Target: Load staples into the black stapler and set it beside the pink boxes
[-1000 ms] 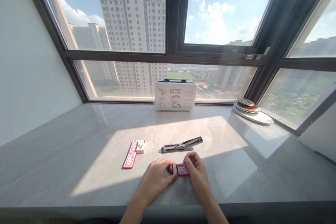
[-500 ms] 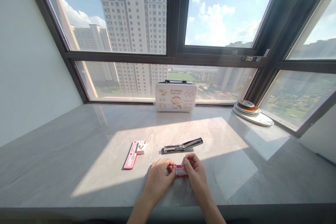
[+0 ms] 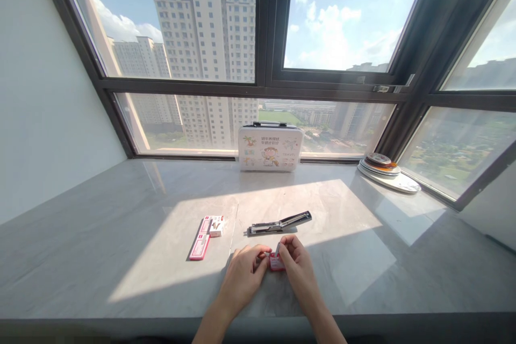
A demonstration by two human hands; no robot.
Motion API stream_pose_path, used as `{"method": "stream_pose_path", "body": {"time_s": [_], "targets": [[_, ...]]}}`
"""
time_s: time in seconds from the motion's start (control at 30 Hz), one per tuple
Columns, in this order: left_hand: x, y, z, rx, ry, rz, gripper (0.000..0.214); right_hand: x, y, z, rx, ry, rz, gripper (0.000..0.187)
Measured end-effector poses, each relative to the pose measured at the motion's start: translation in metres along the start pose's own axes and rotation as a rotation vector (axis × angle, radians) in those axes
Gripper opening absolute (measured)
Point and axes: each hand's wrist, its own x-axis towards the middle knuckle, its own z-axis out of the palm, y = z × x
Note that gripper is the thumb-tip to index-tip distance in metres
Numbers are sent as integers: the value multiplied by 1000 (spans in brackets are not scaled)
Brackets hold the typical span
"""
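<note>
My left hand (image 3: 246,271) is closed at the left end of a small red-and-white staple box (image 3: 276,263), thumb and fingers against it. My right hand (image 3: 298,265) pinches a short grey strip of staples (image 3: 277,249) over the top of this box. The right fingers cover part of the box's right side. Just beyond my hands lies a black and silver stapler (image 3: 278,224), its top arm swung up and back towards the right. To the left, flat red-and-white packs (image 3: 199,247) lie in a row, with a small white box (image 3: 216,226) at their right side.
A white carry case (image 3: 270,150) with cartoon prints stands against the window at the back. Stacked round plates or lids (image 3: 381,169) sit in the right corner by the window frame. The grey marble-look counter (image 3: 141,269) ends at a front edge close to me.
The strip in my right hand now stands more upright above the staple box. My right fingers have shifted slightly left, and the left hand has barely moved.
</note>
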Motion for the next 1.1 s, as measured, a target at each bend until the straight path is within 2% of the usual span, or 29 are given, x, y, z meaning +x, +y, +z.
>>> {"method": "stream_pose_path", "body": {"time_s": [0.2, 0.43, 0.6, 0.73, 0.83, 0.97, 1.1], "targets": [[-2, 11, -4, -61, -29, 83, 16, -5, -14, 5, 12, -98, 8, 33], [-2, -2, -2, -263, -65, 40, 22, -7, -17, 2, -34, -142, -4, 33], [4, -8, -3, -177, 6, 36, 16, 1, -26, -12, -326, -184, -169, 33], [12, -9, -6, -26, 13, 81, 16, 20, -44, -15, -694, -348, -330, 21], [16, -13, -7, -18, 20, 93, 18, 35, -53, -11, -872, -437, -389, 18], [21, -19, -7, -55, 58, 95, 17, 47, -55, -6, -998, -497, -482, 18], [26, -25, -5, -90, 79, 63, 19, 52, -53, -6, -970, -513, -488, 17]]}}
